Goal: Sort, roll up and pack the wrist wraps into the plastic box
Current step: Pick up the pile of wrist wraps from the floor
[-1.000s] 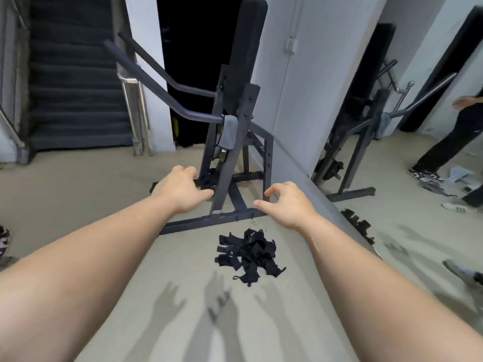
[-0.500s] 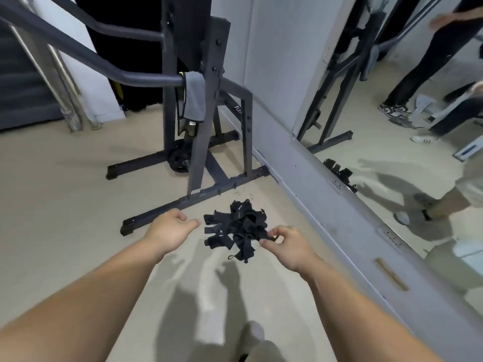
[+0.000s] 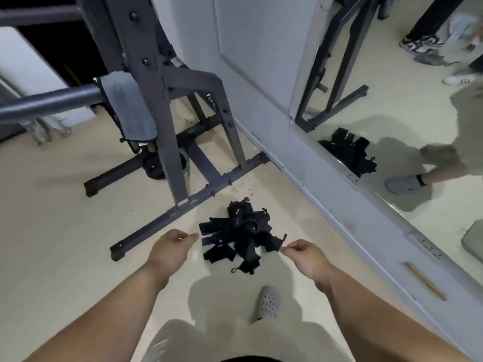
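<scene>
Wrist wraps heaped on the floor, near the rack base. Of my hands, the right hand pinches a strap end at the heap's edge; the left hand hovers beside it, loosely curled, holding nothing.

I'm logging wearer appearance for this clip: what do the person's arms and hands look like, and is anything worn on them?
The left forearm and right forearm are bare as far as the frame shows, with no sleeves. The left hand and right hand are ungloved. No watch, wristband or ring shows, though blur could hide a thin ring.
</scene>
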